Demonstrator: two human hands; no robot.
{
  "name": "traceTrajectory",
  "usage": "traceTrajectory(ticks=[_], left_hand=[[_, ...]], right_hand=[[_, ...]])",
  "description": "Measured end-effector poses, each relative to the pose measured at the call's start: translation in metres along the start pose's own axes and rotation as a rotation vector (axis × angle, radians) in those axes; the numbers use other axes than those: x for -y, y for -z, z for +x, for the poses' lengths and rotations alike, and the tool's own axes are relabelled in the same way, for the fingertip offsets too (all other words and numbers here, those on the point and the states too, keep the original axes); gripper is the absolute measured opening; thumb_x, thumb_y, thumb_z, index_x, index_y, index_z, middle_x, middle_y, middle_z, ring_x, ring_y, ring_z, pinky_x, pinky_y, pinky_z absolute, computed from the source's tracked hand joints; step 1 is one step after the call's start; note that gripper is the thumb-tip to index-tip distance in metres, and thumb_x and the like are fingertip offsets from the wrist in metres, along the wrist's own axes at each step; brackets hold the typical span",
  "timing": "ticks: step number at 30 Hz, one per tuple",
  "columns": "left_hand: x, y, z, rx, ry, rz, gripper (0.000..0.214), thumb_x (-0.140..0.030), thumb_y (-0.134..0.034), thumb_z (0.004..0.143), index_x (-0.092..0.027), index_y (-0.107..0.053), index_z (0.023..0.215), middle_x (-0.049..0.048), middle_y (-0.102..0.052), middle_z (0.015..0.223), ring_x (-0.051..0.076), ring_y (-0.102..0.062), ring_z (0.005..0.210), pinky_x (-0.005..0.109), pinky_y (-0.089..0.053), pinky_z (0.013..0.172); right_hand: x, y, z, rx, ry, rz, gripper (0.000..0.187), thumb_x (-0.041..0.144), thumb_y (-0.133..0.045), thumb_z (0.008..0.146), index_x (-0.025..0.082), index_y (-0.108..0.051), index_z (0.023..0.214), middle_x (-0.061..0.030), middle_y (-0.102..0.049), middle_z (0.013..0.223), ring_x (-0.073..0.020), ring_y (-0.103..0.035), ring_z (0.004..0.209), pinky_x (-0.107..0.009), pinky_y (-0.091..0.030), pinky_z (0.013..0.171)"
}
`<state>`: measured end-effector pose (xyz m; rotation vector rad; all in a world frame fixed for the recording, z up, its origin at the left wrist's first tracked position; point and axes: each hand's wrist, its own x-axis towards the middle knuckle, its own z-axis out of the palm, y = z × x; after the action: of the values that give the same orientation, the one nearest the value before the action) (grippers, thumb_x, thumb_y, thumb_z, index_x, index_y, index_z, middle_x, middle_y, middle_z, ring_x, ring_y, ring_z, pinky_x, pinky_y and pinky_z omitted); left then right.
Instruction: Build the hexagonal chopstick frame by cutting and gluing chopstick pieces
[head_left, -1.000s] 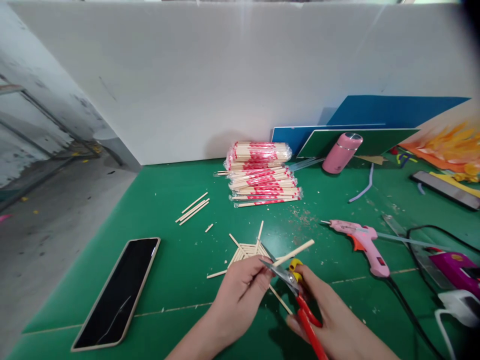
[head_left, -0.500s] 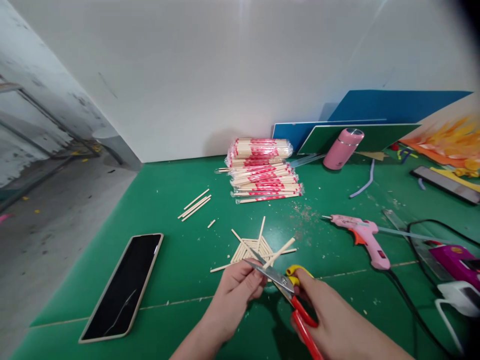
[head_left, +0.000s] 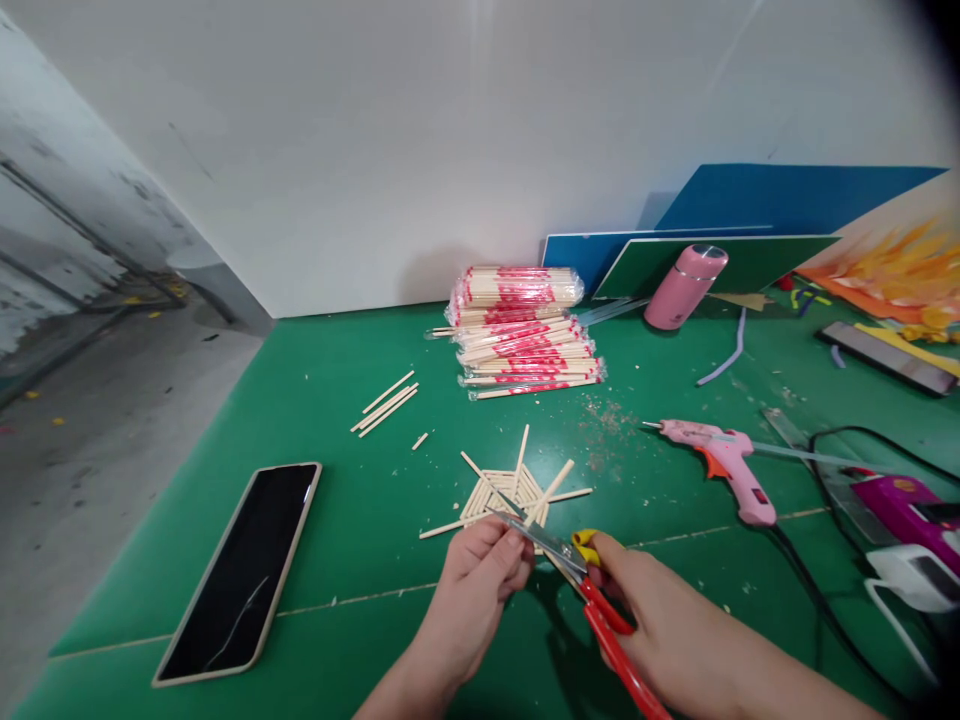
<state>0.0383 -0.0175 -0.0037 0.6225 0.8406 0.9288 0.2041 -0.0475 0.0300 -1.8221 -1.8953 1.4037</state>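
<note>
My right hand (head_left: 637, 590) grips a pair of scissors (head_left: 555, 545) with red and yellow handles. The blades are parted and point left, over the near edge of a web-shaped piece of wooden sticks (head_left: 487, 490) lying on the table. Beside the blade tips, the thumb and fingers of my left hand (head_left: 480, 570) are pinched together; what they hold is mostly hidden. One light stick (head_left: 556, 482) slants across the web and passes behind the blades. Several loose sticks (head_left: 386, 408) and a short offcut (head_left: 420, 441) lie to the far left of the web.
Wrapped chopsticks (head_left: 525, 330) are piled against the white wall. A phone (head_left: 238, 575) lies on the left of the green table (head_left: 360, 540). To the right are a pink glue gun (head_left: 720, 455) with its cord, a pink bottle (head_left: 686, 287) and a purple device (head_left: 907, 510).
The scissors and my right hand have shifted slightly down and right. My left hand stays pinched by the blades. The whole view has moved a little.
</note>
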Motion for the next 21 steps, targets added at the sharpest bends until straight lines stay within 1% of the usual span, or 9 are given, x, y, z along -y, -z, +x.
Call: traceTrajectory(ticks=[7, 11, 14, 16, 18, 20, 21], left_hand=[[0.003, 0.0, -0.004, -0.042, -0.028, -0.002, 0.024, -0.033, -0.061, 0.071, -0.012, -0.051, 0.063, -0.0087, -0.031, 0.045, 0.003, -0.021, 0.042, 0.022, -0.013, 0.047], [0.005, 0.001, -0.004, -0.048, -0.028, 0.013, 0.025, -0.035, -0.061, 0.07, -0.012, -0.051, 0.064, -0.0087, -0.031, 0.045, 0.003, -0.02, 0.041, 0.022, -0.015, 0.046], [0.005, 0.003, -0.002, -0.039, -0.026, 0.035, 0.026, -0.036, -0.06, 0.071, -0.012, -0.052, 0.064, -0.0079, -0.034, 0.047, 0.003, -0.021, 0.041, 0.022, -0.015, 0.045], [0.003, 0.005, 0.0, -0.03, -0.026, 0.06, 0.026, -0.036, -0.06, 0.071, -0.012, -0.053, 0.065, -0.0064, -0.037, 0.049, 0.003, -0.024, 0.042, 0.021, -0.015, 0.044], [0.0, 0.006, 0.0, -0.02, -0.031, 0.083, 0.026, -0.036, -0.061, 0.071, -0.011, -0.053, 0.065, -0.0059, -0.038, 0.049, 0.004, -0.028, 0.043, 0.02, -0.018, 0.043], [-0.006, 0.005, -0.001, -0.016, -0.045, 0.118, 0.024, -0.036, -0.061, 0.071, -0.012, -0.056, 0.072, -0.0051, -0.041, 0.051, 0.005, -0.035, 0.046, 0.02, -0.027, 0.047], [-0.008, 0.004, -0.003, -0.022, -0.056, 0.144, 0.025, -0.035, -0.062, 0.07, -0.013, -0.056, 0.08, -0.0037, -0.045, 0.055, 0.006, -0.04, 0.05, 0.02, -0.032, 0.051]], right_hand=[[-0.002, 0.0, 0.001, -0.002, 0.014, -0.041, 0.005, 0.017, -0.044, 0.069, 0.02, -0.045, 0.073, 0.0022, -0.055, 0.062, -0.0106, -0.044, 0.053, -0.022, -0.028, 0.048], [-0.003, 0.001, 0.001, 0.022, 0.009, -0.003, 0.006, 0.015, -0.045, 0.069, 0.019, -0.045, 0.074, 0.0026, -0.055, 0.061, -0.0097, -0.044, 0.05, -0.021, -0.027, 0.046], [-0.004, -0.001, 0.001, 0.015, 0.01, -0.005, 0.008, 0.015, -0.045, 0.068, 0.02, -0.045, 0.074, 0.0025, -0.055, 0.061, -0.0101, -0.045, 0.051, -0.021, -0.028, 0.046], [-0.005, -0.003, 0.002, -0.012, 0.02, -0.004, 0.007, 0.016, -0.046, 0.069, 0.02, -0.045, 0.075, 0.0016, -0.056, 0.064, -0.0109, -0.047, 0.053, -0.021, -0.03, 0.048], [-0.005, -0.006, 0.002, -0.068, 0.025, -0.005, 0.007, 0.019, -0.047, 0.071, 0.02, -0.045, 0.077, 0.0, -0.058, 0.069, -0.0124, -0.051, 0.058, -0.022, -0.033, 0.051], [-0.006, -0.007, 0.003, -0.133, 0.025, -0.019, 0.011, 0.021, -0.049, 0.071, 0.02, -0.044, 0.081, -0.0014, -0.059, 0.074, -0.0144, -0.054, 0.064, -0.023, -0.036, 0.055], [-0.006, -0.008, 0.004, -0.165, 0.023, -0.034, 0.013, 0.022, -0.049, 0.071, 0.021, -0.044, 0.083, -0.0019, -0.059, 0.076, -0.0154, -0.055, 0.066, -0.023, -0.036, 0.056]])
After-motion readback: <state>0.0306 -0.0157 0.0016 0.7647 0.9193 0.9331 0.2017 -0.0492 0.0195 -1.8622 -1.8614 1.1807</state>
